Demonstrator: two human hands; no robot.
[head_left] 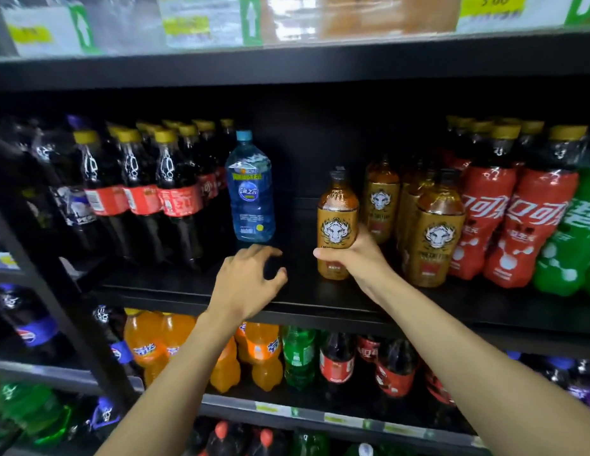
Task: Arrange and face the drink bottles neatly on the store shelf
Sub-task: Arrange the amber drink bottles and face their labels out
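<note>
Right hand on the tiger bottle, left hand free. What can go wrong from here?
1. The right hand grips the tiger bottle beside the tiger row; sliding it carelessly could knock those over.
2. The left hand hovers open just in front of the blue bottle, which stands alone; a bump might topple it.
3. The label faces front now; a twist on release could spoil that.

The white and yellow paper price tags [188,24] on the upper rail are blurred and cut by the top edge. The green plastic bottle [580,232] runs off the right edge. The right hand [353,255] covers the lower label of the gold tiger-print bottle [337,218], and its fingers are hidden behind it.
</note>
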